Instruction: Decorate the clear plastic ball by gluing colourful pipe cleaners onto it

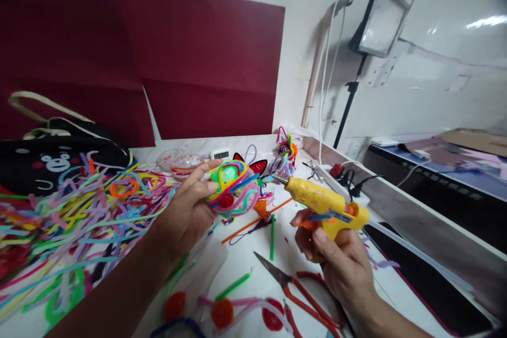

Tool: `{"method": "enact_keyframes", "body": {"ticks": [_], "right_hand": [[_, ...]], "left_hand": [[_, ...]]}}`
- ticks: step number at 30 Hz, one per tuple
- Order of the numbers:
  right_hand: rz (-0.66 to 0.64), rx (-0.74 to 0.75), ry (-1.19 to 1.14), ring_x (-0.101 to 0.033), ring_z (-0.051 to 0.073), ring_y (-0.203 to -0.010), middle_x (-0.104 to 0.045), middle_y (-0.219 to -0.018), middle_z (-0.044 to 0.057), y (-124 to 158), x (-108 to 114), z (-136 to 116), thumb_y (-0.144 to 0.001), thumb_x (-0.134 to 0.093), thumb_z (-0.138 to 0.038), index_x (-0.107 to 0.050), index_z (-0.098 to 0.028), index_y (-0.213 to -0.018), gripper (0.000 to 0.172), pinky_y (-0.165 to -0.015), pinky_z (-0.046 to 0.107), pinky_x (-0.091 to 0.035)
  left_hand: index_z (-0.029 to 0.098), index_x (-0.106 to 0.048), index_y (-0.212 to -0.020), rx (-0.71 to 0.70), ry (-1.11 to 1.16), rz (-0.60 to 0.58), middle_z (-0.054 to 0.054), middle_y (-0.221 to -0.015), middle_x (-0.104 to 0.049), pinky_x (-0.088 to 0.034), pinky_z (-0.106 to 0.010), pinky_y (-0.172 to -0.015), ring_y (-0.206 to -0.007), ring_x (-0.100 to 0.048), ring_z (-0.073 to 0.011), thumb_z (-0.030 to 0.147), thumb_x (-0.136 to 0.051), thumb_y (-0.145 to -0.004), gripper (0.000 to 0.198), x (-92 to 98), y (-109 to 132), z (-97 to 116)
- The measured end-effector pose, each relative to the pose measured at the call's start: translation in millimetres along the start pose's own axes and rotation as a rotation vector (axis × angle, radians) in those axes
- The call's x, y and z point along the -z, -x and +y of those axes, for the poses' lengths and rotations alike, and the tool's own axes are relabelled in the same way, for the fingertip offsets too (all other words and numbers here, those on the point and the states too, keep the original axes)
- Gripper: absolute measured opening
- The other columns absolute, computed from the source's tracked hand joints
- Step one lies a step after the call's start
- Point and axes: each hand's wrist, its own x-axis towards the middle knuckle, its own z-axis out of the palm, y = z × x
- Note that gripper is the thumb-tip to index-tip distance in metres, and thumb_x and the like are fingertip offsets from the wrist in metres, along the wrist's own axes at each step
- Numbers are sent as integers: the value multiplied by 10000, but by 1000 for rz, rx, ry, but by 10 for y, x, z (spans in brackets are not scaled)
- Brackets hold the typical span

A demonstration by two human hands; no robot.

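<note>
The ball (233, 187) is raised over the table (247, 261), its left side in the left hand (194, 203), its right side just short of the nozzle of the glue gun (317, 195); whether the two touch, I cannot tell. The left hand is half-curled, thumb in front, gripping the ball. The right hand (344, 259) is closed around the gun's handle. Pipe cleaners (119, 206) crowd the left; a power strip (346, 190) borders the right. Scissors (291, 288) lie beside the right hand, points toward the white space between the hands.
</note>
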Motion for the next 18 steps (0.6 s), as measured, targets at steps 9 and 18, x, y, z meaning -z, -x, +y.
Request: {"method": "enact_keyframes", "body": {"ticks": [9,18], "right_hand": [[23,-24,40,-428,97,-582,-535,-684,28,-1,-82,-85,-891,-662,-509,-713,-131,-982,392,-496,206,-322],[36,71,192,-529,106,-648,-608,-748,36,67,-76,-117,-933,-642,-423,-725,-171,-1013,277,-562,188,-442]], "left_hand": [[237,-620,-1220,34,90,-107,-54,-1026,-772,-607,-370,-761,-971,-722,-317,215,-669,-668,555,74,-67,-34],[198,-679,-1079,15,125,-245,-22,-904,-760,-611,-253,-637,-737,-736,-207,171,-780,-609,482,193,-71,-39]]}}
